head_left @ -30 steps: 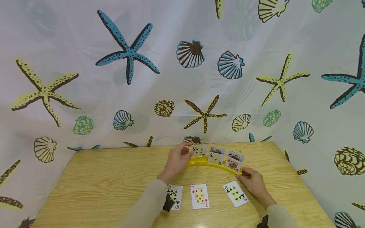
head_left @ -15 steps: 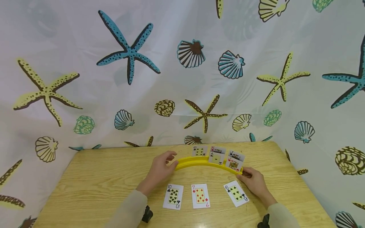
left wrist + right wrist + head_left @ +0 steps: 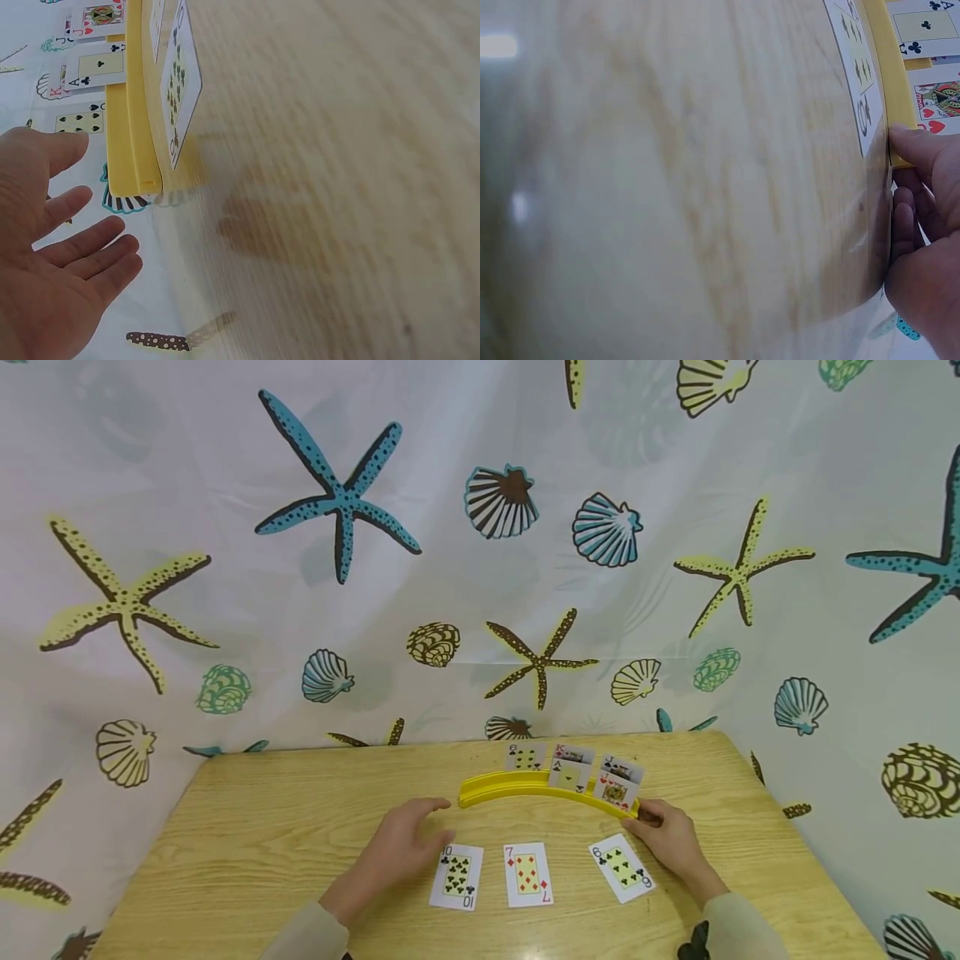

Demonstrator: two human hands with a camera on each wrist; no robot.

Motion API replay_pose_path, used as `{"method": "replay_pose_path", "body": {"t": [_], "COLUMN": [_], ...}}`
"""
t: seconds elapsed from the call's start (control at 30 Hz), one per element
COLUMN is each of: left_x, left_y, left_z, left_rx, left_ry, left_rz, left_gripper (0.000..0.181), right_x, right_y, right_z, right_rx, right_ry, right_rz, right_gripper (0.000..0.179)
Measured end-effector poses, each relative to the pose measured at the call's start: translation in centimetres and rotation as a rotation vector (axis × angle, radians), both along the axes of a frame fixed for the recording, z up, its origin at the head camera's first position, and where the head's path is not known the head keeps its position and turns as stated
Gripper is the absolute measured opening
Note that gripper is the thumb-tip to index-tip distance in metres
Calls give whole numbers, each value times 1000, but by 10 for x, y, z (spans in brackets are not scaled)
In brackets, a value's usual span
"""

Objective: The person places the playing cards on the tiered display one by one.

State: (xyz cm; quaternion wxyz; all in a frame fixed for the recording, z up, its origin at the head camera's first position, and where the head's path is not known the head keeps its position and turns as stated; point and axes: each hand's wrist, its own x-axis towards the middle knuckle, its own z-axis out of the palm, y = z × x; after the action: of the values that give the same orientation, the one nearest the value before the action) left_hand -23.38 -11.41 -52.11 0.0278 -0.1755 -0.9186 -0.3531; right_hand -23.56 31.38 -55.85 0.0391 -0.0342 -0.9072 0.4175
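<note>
A yellow curved card holder (image 3: 491, 787) stands on the table. My right hand (image 3: 667, 837) grips its right end, with the thumb (image 3: 919, 146) against the front. Upright in it are a black six (image 3: 525, 757), an ace of clubs (image 3: 567, 776) before a red king (image 3: 574, 753), and a jack of hearts (image 3: 615, 791) before a black jack (image 3: 622, 767). My left hand (image 3: 401, 842), empty with fingers spread, hovers by the upper left corner of the ten of clubs (image 3: 456, 880). The seven of diamonds (image 3: 528, 875) and six of clubs (image 3: 622, 868) lie face up nearby.
The wooden table (image 3: 262, 827) extends to both sides of the cards. A white cloth (image 3: 450, 568) printed with starfish and shells hangs behind it and along the sides.
My left hand has let go of the black six in the holder and moved left and toward me, down beside the ten of clubs. My right hand stays at the holder's end.
</note>
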Motion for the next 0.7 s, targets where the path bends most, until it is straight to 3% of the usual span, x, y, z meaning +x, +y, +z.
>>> {"method": "replay_pose_path", "body": {"t": [0.2,0.43,0.7], "left_x": [12,20,27], "left_y": [-7,-13,-17], "left_z": [-3,-8,-12], "left_rx": [-49,-131,-216], "left_ry": [-22,-139,-145], "left_rz": [-26,-73,-121], "left_gripper": [49,71,83], "right_x": [-1,-1,-1], "right_y": [0,-1,-1], "right_z": [-1,0,1], "right_rx": [-2,-1,15], "right_ry": [5,5,10], "right_rz": [-1,-4,-1], "right_gripper": [44,46,45]}}
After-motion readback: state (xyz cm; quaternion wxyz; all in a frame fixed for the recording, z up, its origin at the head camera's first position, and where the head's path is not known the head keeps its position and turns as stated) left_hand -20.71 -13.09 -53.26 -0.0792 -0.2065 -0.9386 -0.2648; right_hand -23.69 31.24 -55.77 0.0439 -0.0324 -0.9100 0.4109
